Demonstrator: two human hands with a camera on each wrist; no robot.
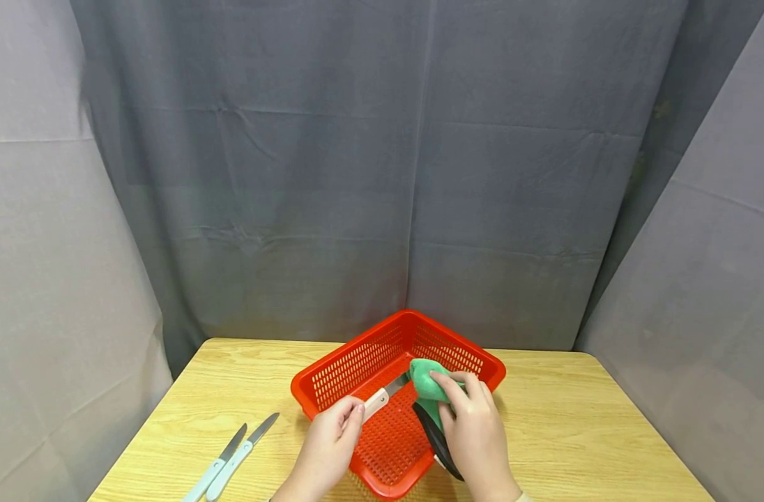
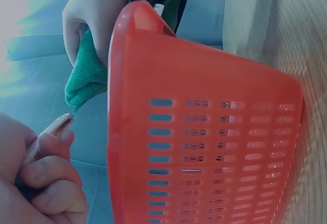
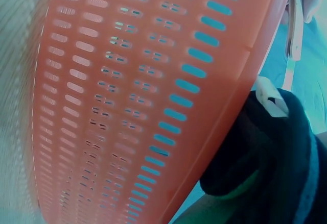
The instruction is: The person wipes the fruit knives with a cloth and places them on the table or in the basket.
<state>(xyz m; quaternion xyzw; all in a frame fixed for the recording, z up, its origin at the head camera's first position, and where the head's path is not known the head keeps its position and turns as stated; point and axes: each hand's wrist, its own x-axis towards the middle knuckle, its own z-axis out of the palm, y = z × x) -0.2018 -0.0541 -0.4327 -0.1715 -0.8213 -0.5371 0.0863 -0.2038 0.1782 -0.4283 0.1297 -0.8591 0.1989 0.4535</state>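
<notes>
The left hand [image 1: 328, 439] grips a white-handled metal knife [image 1: 378, 402], its blade [image 1: 397, 383] pointing away to folded green cloth [image 1: 427, 380] the right hand [image 1: 476, 432] pinches.

You are at what looks like a makeshift curtained booth: a dark grey curtain [image 1: 319, 174] hangs behind your wood-grain table [image 1: 583, 418], and paler cloths [image 1: 49, 251] close in its left and right sides (fold creases show in all three). The red basket [image 1: 408, 323] before you looks like household ware, but whether a home, lab or workshop lies beyond the cloth cannot be told.
</notes>
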